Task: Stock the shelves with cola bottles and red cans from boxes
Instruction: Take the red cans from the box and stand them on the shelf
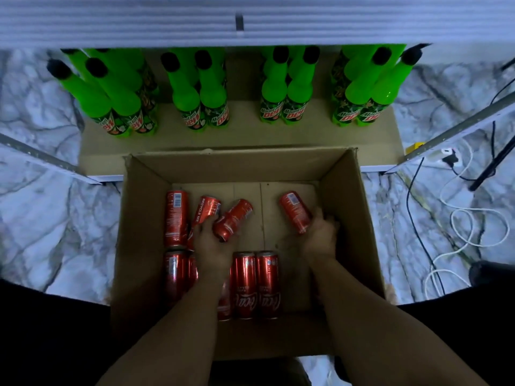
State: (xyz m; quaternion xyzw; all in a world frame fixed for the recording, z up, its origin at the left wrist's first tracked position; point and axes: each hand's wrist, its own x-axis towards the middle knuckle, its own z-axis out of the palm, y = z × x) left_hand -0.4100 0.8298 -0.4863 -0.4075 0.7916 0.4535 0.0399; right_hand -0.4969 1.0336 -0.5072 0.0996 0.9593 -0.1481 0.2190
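An open cardboard box [348, 207] stands on the floor in front of me with several red cans lying inside. Both my hands reach down into it. My left hand [210, 240] grips two red cans, one marked "RECYCLE ME" [207, 208] and one tilted to its right [232, 218]. My right hand [320, 235] holds another red can [294, 211] by its lower end. More red cans lie flat at the box's left side [175, 218] and near its front [256, 285].
The low shelf [237, 140], lined with cardboard, carries groups of green Mountain Dew bottles [200, 98] behind the box. A white shelf board [250, 20] hangs above them. Metal shelf rails flank both sides. Cables and a plug [448, 160] lie on the marble floor at right.
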